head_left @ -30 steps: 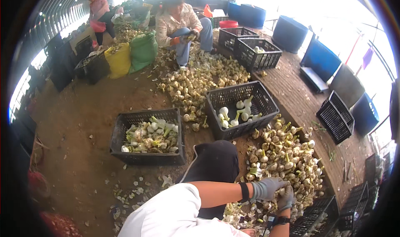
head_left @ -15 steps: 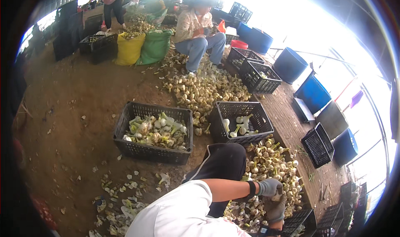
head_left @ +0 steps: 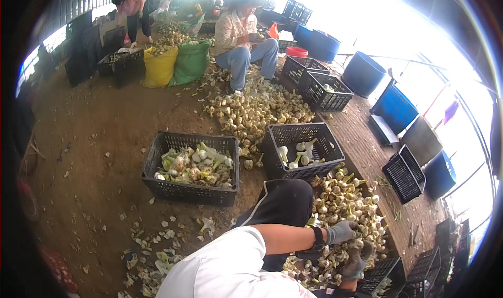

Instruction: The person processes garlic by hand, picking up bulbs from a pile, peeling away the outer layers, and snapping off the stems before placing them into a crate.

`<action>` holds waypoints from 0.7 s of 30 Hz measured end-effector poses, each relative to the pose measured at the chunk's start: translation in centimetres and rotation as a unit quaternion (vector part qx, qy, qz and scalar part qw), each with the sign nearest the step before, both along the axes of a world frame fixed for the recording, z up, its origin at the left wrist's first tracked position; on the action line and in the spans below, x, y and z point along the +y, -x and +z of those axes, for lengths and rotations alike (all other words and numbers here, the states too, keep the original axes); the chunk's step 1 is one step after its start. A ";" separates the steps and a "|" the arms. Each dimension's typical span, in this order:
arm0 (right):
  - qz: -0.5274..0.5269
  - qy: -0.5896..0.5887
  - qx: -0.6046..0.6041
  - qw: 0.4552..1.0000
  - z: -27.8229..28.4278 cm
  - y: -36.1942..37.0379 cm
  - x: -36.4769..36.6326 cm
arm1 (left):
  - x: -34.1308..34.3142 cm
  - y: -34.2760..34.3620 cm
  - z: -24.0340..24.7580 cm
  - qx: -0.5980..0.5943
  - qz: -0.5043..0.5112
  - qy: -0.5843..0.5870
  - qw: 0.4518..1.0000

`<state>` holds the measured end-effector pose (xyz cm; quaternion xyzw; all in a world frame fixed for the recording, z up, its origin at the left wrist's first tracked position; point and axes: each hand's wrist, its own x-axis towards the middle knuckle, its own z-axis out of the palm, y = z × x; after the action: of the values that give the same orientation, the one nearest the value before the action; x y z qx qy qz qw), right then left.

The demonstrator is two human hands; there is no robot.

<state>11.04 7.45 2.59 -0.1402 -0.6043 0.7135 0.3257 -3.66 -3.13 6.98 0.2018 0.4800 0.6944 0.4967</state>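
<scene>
My left hand (head_left: 341, 232), in a grey glove, reaches over the heap of garlic bulbs (head_left: 335, 197) to the right of my knee. Just below it, my right hand (head_left: 356, 264), gloved too, has its fingers curled up toward the left one. A garlic bulb (head_left: 358, 243) sits between the two hands, with the fingers of both closed on it; gloves partly cover it. Ahead of my knee stands a black crate (head_left: 329, 168) holding several cleaned white bulbs with stems (head_left: 305, 154). Left of that, another black crate (head_left: 189, 194) is filled with trimmed garlic.
A co-worker (head_left: 243, 41) sits beyond a large garlic pile (head_left: 262, 109); another person (head_left: 131, 7) bends at the back left. Yellow (head_left: 159, 67) and green sacks (head_left: 189, 63) stand behind. Blue barrels (head_left: 362, 74) and more crates (head_left: 327, 100) line the right. Peelings (head_left: 162, 245) litter the ground.
Both my hands have moved slightly to the right and a little apart. The person at the back has bent down over a crate. The seated co-worker's hands have shifted slightly.
</scene>
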 end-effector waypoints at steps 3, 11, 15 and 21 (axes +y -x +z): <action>0.018 0.114 -0.009 0.993 2.2 0.1 -0.5 | 0.6 0.1 0.7 0.066 0.009 -0.024 0.997; -0.056 -0.054 -0.007 0.997 -0.3 1.5 3.3 | 5.3 -0.2 -3.3 -0.050 0.060 -0.097 0.992; -0.195 -0.539 -0.053 0.818 0.6 2.0 4.0 | 6.6 -0.5 -3.8 -0.047 0.061 -0.045 0.996; -0.189 -0.497 -0.088 0.843 -1.1 0.9 4.8 | 8.1 -1.2 -4.9 -0.088 0.016 0.014 0.996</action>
<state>10.12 12.21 1.46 -0.1333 -0.8658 0.2273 0.4254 -2.46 4.94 2.06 0.1253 0.4474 0.7107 0.5282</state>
